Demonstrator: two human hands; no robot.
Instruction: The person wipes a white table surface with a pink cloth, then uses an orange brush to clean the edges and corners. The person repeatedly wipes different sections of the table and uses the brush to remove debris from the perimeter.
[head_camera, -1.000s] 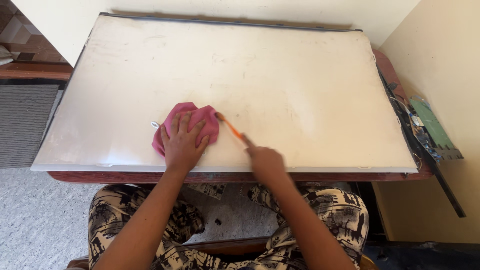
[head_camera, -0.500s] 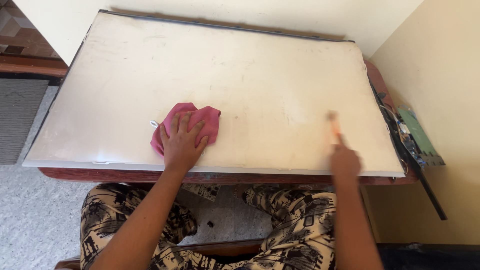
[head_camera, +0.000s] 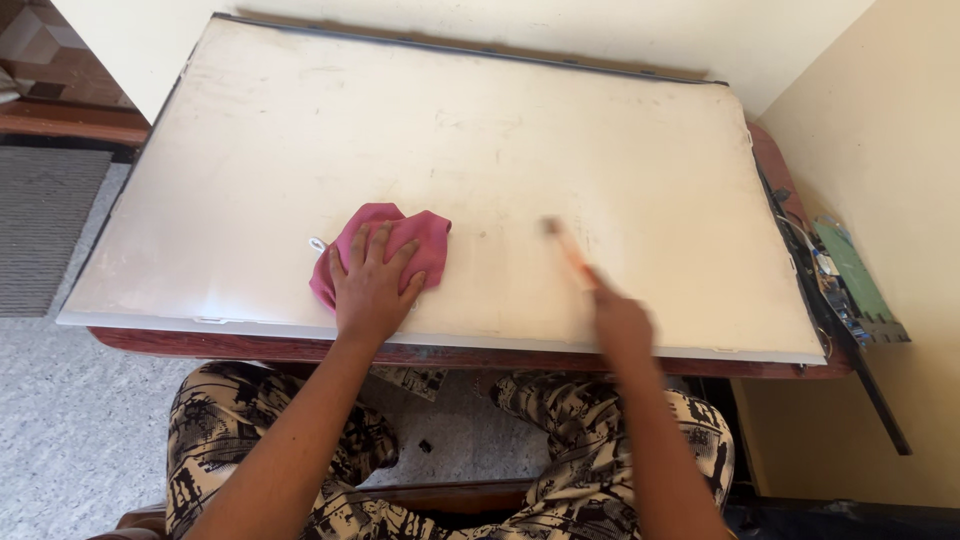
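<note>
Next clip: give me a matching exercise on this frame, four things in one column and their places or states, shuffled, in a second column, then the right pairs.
Things:
1. pink cloth
2. orange-handled tool
3. green circuit board
4. grey mat

Places or states:
A. on the floor, left of the table
B. blurred, gripped in the right hand
C. at the right edge of the white panel
D. pressed flat under the left hand

Pairs: 1-D, 2-B, 3-C, 4-A

Left hand (head_camera: 372, 285) flat on pink cloth (head_camera: 400, 240), right hand (head_camera: 620, 325) gripping blurred orange tool (head_camera: 570, 252).
</note>
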